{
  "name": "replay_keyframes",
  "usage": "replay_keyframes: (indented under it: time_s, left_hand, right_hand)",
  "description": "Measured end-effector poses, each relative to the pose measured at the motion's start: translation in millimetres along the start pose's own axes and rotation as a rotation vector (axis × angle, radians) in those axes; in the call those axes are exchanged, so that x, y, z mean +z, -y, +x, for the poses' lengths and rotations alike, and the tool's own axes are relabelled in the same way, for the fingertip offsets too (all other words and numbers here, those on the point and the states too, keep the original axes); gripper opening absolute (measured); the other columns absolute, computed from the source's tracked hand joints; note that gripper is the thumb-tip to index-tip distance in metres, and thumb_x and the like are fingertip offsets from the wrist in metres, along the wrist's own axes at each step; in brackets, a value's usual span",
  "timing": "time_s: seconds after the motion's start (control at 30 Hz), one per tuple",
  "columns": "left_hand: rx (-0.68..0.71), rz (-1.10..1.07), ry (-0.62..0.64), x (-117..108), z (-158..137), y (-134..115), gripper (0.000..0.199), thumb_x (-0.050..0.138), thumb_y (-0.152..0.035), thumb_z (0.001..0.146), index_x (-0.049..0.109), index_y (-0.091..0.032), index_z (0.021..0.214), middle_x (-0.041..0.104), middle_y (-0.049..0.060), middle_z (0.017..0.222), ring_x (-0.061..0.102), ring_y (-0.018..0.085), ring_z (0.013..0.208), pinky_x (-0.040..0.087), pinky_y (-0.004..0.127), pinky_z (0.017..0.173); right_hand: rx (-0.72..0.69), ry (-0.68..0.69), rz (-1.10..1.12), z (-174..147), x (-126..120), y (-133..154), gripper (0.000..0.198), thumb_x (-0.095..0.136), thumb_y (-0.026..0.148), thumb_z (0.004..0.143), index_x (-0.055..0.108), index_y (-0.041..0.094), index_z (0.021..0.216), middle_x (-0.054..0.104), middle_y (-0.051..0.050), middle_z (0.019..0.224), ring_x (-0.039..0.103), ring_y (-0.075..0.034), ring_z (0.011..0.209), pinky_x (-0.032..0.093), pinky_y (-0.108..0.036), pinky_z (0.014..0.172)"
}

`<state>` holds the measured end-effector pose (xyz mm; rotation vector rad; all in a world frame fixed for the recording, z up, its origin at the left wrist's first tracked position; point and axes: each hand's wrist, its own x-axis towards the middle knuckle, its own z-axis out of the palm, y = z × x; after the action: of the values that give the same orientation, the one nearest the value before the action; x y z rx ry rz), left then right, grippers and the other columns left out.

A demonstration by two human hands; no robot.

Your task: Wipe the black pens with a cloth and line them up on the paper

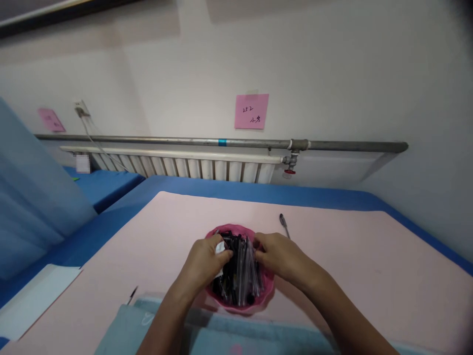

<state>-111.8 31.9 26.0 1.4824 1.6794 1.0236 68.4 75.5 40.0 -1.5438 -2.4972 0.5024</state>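
Note:
A round pink basket [240,309] with a wavy rim holds many black pen parts and clear pen tubes [242,273]. My left hand [205,261] reaches over its left side, fingers curled and thumb bent in around a small white piece [220,249] among the black parts. Whether it grips that piece or a part beneath is hidden. At the right side, my right hand [277,251] has its fingers bent down against the clear tubes, and what lies between the fingertips cannot be made out. Behind that hand a dark pen [284,223] lies on the pink sheet.
A pink sheet [177,217] covers the blue bed or table [221,187]. A light blue cloth [229,340] lies along the near edge, with another pen [132,295] by its corner. White paper [37,298] rests at left. Beyond stand a radiator [207,168] and a pipe [166,141].

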Motion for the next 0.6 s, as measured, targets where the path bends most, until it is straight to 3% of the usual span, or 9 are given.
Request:
replay_keyframes:
  time_s: [0.1,0.27,0.6]
  left_hand:
    - [0.103,0.282,0.124,6,-2,1,0.009,0.056,-0.022,0.068,0.065,-0.021,0.07,0.067,0.003,0.067,0.059,0.019,0.062,0.036,0.026,0.057]
    - [0.078,0.671,0.16,16,-9,-2,0.015,0.052,-0.023,0.071,0.064,-0.018,0.078,0.07,0.014,0.085,0.064,0.029,0.079,0.039,0.033,0.063]
    - [-0.024,0.688,0.12,13,-10,-2,0.023,0.048,-0.022,0.075,0.059,-0.015,0.094,0.069,0.017,0.088,0.064,0.032,0.083,0.042,0.037,0.066]
  right_hand:
    - [0.006,-0.02,-0.075,0,4,1,0.02,0.049,0.015,0.072,0.064,0.021,0.084,0.069,-0.005,0.08,0.06,-0.019,0.071,0.029,-0.024,0.053]
    - [0.031,0.005,-0.126,-1,8,2,0.023,0.048,0.013,0.07,0.062,0.019,0.087,0.068,-0.008,0.083,0.061,-0.022,0.074,0.031,-0.026,0.055]
    - [-0.002,-0.024,-0.038,-2,9,-1,0.025,0.046,0.008,0.067,0.06,0.019,0.084,0.067,-0.006,0.08,0.059,-0.018,0.068,0.031,-0.024,0.054]
